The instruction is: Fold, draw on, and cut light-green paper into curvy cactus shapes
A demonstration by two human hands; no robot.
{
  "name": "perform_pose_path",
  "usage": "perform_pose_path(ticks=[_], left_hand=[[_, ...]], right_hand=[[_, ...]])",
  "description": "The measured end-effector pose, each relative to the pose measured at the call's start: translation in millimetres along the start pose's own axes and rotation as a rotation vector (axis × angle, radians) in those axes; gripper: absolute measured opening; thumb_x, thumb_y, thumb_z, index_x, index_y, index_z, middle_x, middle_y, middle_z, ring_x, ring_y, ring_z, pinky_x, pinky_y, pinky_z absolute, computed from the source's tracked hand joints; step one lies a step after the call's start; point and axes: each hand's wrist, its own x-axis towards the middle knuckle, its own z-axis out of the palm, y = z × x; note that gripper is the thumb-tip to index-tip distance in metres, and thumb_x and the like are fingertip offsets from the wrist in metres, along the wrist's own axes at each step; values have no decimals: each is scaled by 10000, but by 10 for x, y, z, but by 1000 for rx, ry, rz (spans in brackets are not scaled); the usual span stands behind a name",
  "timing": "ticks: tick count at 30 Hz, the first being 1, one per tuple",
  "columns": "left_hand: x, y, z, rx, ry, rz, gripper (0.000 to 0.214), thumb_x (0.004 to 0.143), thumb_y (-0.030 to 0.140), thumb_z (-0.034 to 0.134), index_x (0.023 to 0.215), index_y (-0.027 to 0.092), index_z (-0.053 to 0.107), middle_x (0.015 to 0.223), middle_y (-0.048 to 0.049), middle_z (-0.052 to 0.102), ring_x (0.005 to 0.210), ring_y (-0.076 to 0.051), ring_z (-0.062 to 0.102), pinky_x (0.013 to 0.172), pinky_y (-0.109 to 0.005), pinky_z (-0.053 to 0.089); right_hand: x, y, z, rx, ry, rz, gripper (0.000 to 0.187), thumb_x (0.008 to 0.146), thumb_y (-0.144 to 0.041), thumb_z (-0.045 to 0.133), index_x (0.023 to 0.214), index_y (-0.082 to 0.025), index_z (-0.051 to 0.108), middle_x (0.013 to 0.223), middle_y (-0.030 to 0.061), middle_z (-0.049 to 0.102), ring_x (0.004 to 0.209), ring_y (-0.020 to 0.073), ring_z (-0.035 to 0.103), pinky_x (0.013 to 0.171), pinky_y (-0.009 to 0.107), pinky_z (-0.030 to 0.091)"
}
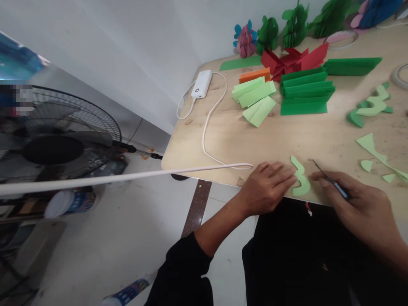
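The light-green wavy cut-out point(305, 185) lies on the wooden table point(191, 144), its outline apparently finished. Left of it, the left hand point(269, 185) rests flattened, fingers together, fingertips at its edge; right of it, the right hand point(360, 195) curls round a thin-bladed tool point(331, 182). Beyond it, folded green sheets point(307, 97) look uncut; beyond and right, wavy pieces point(372, 109) seem done; right, offcuts point(366, 165).

No text is legible (the upper bucket's label point(83, 201) is blurred).
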Motion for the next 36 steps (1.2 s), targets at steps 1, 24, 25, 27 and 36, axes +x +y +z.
perform_pose_path(ticks=[1, 24, 25, 27, 36], left_hand=[[-2, -4, 7, 7, -9, 5, 343, 1022, 234, 432, 1279, 162, 648, 1449, -78, 604, 1336, -265, 507, 1058, -427, 397], [-10, -27, 49, 6, 24, 25, 338, 1024, 301, 452, 1264, 189, 662, 1422, -74, 624, 1311, -247, 524, 1059, -420, 386], [-9, -30, 50, 7, 26, 30, 337, 1025, 300, 449, 1261, 191, 663, 1427, -72, 619, 1310, -244, 523, 1061, -417, 385], [-6, -36, 53, 7, 34, 40, 339, 1025, 301, 450, 1261, 182, 662, 1431, -72, 614, 1309, -244, 522, 1057, -413, 388], [1, -41, 49, 17, 32, 54, 350, 1027, 308, 444, 1268, 169, 657, 1430, -89, 607, 1307, -250, 524, 1048, -412, 391]], right_hand=[[-2, 4, 1, 6, -4, -3, 459, 813, -611, 515, 938, -272, 798, 695, 35, 764, 516, 213, 651, 510, 327, 430], [-71, 183, 66, -2, 32, -187, 363, 855, -537, 544, 1020, -312, 776, 918, 21, 810, 757, 267, 759, 672, 355, 579], [-83, 210, 78, -3, 31, -194, 364, 862, -538, 542, 1040, -318, 772, 931, 17, 809, 749, 264, 757, 687, 360, 582], [-106, 248, 91, -28, 41, -188, 379, 880, -556, 522, 1075, -335, 762, 927, 14, 804, 710, 259, 745, 695, 374, 582], [48, 73, -10, -14, 4, -102, 412, 826, -627, 525, 944, -330, 784, 715, 2, 767, 568, 244, 693, 523, 342, 509]])
